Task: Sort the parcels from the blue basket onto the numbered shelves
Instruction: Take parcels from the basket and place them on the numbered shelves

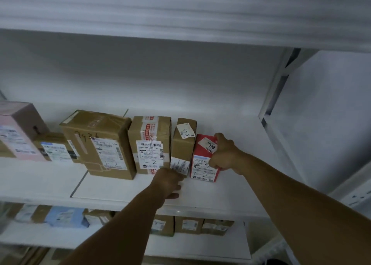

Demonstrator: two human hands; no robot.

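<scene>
While both arms reach in from the bottom of the frame, the right hand (224, 154) is wrapped around the right side of a red parcel (204, 160) standing upright on the white shelf (120, 188), right of centre at the end of the parcel row. Just left of it, the left hand (168, 181) rests with curled fingers against the lower front of a narrow brown parcel (183, 142); whether it grips that parcel cannot be told. Two larger brown boxes (150, 144) marked "1-2" stand further left.
</scene>
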